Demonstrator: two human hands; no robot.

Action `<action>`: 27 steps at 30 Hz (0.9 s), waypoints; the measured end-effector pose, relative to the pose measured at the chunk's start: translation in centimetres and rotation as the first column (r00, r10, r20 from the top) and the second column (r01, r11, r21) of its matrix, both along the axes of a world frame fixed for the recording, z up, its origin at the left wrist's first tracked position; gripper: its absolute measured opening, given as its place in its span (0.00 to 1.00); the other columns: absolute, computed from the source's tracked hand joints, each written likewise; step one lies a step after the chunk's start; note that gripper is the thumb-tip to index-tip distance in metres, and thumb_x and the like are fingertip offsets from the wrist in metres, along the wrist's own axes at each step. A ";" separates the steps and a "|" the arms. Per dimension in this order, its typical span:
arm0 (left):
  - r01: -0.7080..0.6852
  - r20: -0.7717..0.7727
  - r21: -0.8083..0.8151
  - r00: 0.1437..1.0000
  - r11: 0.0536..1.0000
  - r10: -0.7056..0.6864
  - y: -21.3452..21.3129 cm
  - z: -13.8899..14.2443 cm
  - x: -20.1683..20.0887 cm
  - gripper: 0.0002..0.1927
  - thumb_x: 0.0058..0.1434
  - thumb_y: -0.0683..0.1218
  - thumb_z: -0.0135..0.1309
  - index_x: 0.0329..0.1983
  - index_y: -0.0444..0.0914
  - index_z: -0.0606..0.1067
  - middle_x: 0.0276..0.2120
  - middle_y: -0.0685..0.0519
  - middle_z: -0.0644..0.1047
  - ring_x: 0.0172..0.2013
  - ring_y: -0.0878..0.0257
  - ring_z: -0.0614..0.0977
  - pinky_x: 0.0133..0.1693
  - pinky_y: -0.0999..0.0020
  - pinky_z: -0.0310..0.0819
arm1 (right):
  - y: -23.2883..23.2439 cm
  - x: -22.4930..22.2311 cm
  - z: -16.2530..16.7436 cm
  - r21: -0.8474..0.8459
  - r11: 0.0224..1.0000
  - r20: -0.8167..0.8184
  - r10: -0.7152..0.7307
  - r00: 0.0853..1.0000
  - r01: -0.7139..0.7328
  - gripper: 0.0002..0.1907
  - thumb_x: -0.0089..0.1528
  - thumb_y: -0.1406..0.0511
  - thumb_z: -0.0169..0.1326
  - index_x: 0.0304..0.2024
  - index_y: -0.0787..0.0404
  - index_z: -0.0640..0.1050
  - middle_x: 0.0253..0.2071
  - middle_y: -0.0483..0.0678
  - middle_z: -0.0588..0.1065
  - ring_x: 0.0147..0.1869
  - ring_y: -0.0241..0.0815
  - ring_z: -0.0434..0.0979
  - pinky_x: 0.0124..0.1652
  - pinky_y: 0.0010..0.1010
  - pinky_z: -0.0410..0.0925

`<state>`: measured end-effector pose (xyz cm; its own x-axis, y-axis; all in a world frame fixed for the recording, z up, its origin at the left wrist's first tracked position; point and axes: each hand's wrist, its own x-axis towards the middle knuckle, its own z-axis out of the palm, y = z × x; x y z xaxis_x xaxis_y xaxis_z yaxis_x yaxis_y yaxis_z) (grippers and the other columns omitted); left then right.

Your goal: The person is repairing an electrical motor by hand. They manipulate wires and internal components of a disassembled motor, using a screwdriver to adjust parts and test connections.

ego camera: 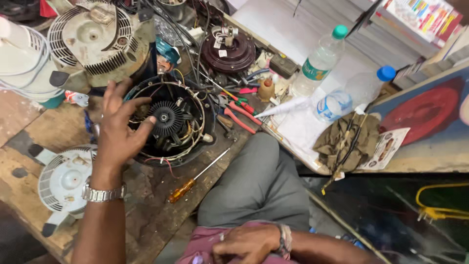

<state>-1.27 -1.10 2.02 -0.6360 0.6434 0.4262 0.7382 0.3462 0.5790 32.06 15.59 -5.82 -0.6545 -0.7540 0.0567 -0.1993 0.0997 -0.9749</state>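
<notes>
We see the round black motor housing [171, 122] lying open on the wooden tabletop [151, 215], with a small black fan wheel [167, 118] in its middle and thin wires curling around inside. Our left hand [117, 129] hangs just over its left side with the fingers spread wide and holding nothing. Our right hand [246, 242] rests down by our lap, loosely curled, and it holds nothing that we can see. We think a finger could catch on the thin wires and pull one loose, because they sit so close to the rim. The orange-handled screwdriver [195, 178] lies just beside the housing, close to the tabletop's edge, so a bump might roll it off. Red-handled pliers [239, 115] and two water bottles [327, 73] crowd the right side. The only open room is on the bare wood in front.
</notes>
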 end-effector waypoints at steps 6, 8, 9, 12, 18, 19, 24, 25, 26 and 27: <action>0.009 -0.030 0.019 1.000 1.000 -0.008 0.2 -0.1 0.2 0.21 0.59 0.47 0.63 0.55 0.40 0.78 0.74 0.36 0.62 0.77 0.35 0.56 0.74 0.44 0.50 | 1.6 -0.7 0.6 -0.121 0.992 -0.133 -0.060 0.989 0.043 0.22 0.70 0.54 0.49 0.57 0.63 0.68 0.50 0.58 0.74 0.54 0.59 0.75 0.57 0.45 0.67; 0.012 -0.052 0.025 0.999 1.000 -0.011 0.4 -0.3 0.0 0.21 0.58 0.47 0.63 0.55 0.40 0.78 0.75 0.36 0.62 0.76 0.35 0.57 0.74 0.43 0.50 | 1.1 -0.5 0.5 -0.068 0.997 -0.059 -0.035 0.998 0.031 0.20 0.70 0.55 0.50 0.56 0.63 0.68 0.48 0.57 0.74 0.55 0.59 0.76 0.55 0.44 0.68; 0.002 -0.061 0.009 0.998 1.000 -0.002 0.4 -0.4 -0.1 0.21 0.58 0.47 0.64 0.55 0.40 0.79 0.74 0.37 0.63 0.76 0.35 0.57 0.74 0.43 0.50 | 0.9 -0.5 0.5 -0.043 0.999 -0.024 -0.017 1.000 0.016 0.20 0.70 0.56 0.50 0.56 0.64 0.68 0.48 0.57 0.74 0.56 0.59 0.76 0.54 0.44 0.68; -0.015 -0.033 -0.046 0.999 0.999 0.013 -0.1 -0.3 0.0 0.20 0.58 0.47 0.65 0.54 0.41 0.79 0.72 0.42 0.68 0.78 0.36 0.57 0.75 0.44 0.52 | 1.3 -0.3 0.1 -0.082 0.997 0.095 0.006 0.995 0.002 0.23 0.68 0.53 0.49 0.55 0.63 0.68 0.48 0.55 0.75 0.54 0.57 0.77 0.53 0.43 0.69; -0.018 -0.035 0.040 0.999 0.999 0.020 0.2 0.0 0.1 0.22 0.56 0.49 0.65 0.54 0.40 0.78 0.73 0.38 0.62 0.75 0.35 0.57 0.72 0.43 0.52 | 0.9 0.1 -0.7 0.016 0.995 -0.101 -0.101 0.990 0.103 0.21 0.67 0.57 0.51 0.54 0.64 0.69 0.45 0.57 0.74 0.53 0.60 0.75 0.51 0.46 0.68; -0.011 -0.039 0.069 0.999 0.998 0.013 0.1 0.1 0.1 0.22 0.56 0.49 0.65 0.54 0.41 0.77 0.74 0.37 0.60 0.75 0.36 0.57 0.72 0.43 0.52 | 0.4 0.2 -0.8 0.038 0.994 -0.105 -0.097 0.990 0.102 0.19 0.68 0.57 0.51 0.54 0.63 0.69 0.45 0.57 0.74 0.52 0.59 0.76 0.52 0.46 0.68; -0.042 -0.033 -0.016 0.999 0.999 0.042 -0.2 0.2 0.1 0.21 0.56 0.48 0.66 0.53 0.42 0.80 0.72 0.42 0.67 0.77 0.36 0.56 0.73 0.44 0.51 | 0.0 0.1 -0.4 0.104 0.995 0.032 -0.018 0.999 0.014 0.17 0.72 0.54 0.50 0.50 0.61 0.70 0.46 0.54 0.77 0.51 0.53 0.78 0.50 0.41 0.69; -0.039 -0.024 -0.035 0.999 0.999 0.039 -0.2 0.2 0.0 0.21 0.56 0.48 0.67 0.53 0.42 0.80 0.71 0.44 0.68 0.77 0.36 0.56 0.74 0.45 0.51 | 0.3 0.0 -0.2 0.123 0.992 0.033 -0.012 0.999 0.008 0.17 0.71 0.55 0.51 0.52 0.61 0.70 0.45 0.53 0.77 0.51 0.54 0.78 0.51 0.42 0.69; -0.031 -0.027 -0.025 0.999 0.999 0.030 -0.2 0.2 0.0 0.21 0.56 0.49 0.66 0.53 0.42 0.79 0.71 0.43 0.68 0.77 0.37 0.57 0.74 0.45 0.50 | 0.7 -0.2 0.0 0.142 0.990 0.037 -0.005 0.999 0.000 0.18 0.69 0.55 0.52 0.53 0.60 0.70 0.44 0.53 0.77 0.50 0.54 0.78 0.52 0.43 0.69; -0.022 -0.028 -0.013 0.999 1.000 0.022 -0.1 0.1 -0.1 0.22 0.56 0.49 0.66 0.54 0.42 0.79 0.71 0.43 0.67 0.77 0.38 0.58 0.75 0.45 0.50 | 1.0 -0.2 0.2 0.162 0.987 0.043 0.001 0.999 -0.008 0.20 0.67 0.55 0.52 0.55 0.60 0.71 0.43 0.53 0.77 0.50 0.55 0.78 0.52 0.45 0.68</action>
